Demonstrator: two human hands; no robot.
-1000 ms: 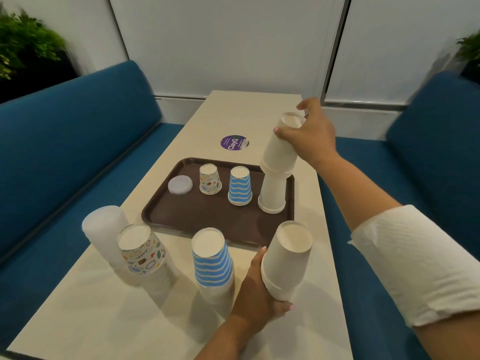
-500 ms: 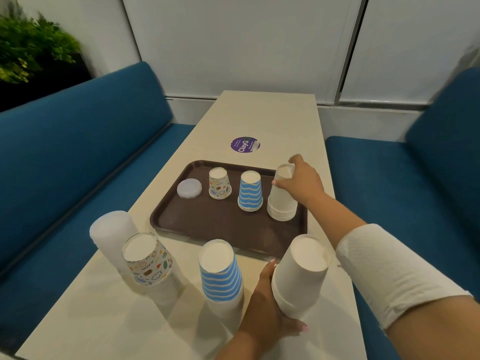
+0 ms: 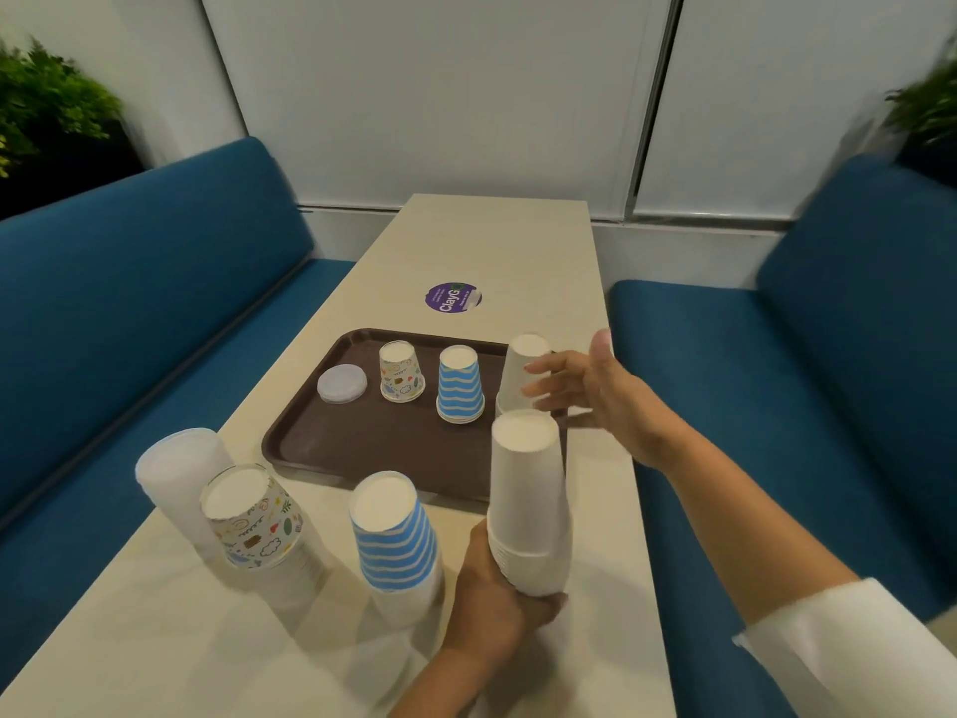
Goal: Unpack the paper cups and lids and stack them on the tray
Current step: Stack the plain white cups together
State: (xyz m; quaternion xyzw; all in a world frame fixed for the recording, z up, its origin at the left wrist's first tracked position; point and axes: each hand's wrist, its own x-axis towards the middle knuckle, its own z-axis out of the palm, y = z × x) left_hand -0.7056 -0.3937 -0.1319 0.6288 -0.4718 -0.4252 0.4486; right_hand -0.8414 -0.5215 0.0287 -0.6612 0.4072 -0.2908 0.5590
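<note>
A brown tray [image 3: 362,443] lies on the table and holds a lid [image 3: 342,384], a patterned cup [image 3: 401,372], a blue striped cup [image 3: 460,384] and a small white cup stack [image 3: 520,373], all upside down. My left hand [image 3: 497,608] grips a tall stack of white cups [image 3: 528,502] near the tray's front right corner. My right hand [image 3: 595,393] hovers with fingers spread just right of the white stack on the tray, holding nothing. In front of the tray stand a lid stack [image 3: 178,479], a patterned cup stack [image 3: 254,520] and a blue striped stack [image 3: 396,531].
The beige table [image 3: 497,251] runs between two blue benches [image 3: 129,303]. A purple round sticker [image 3: 453,298] lies beyond the tray. Plants stand in both far corners, one at the left [image 3: 46,111].
My right hand set a white cup onto the tray's stack, let go and drew back slightly with fingers spread. My left hand tipped its white stack more upright.
</note>
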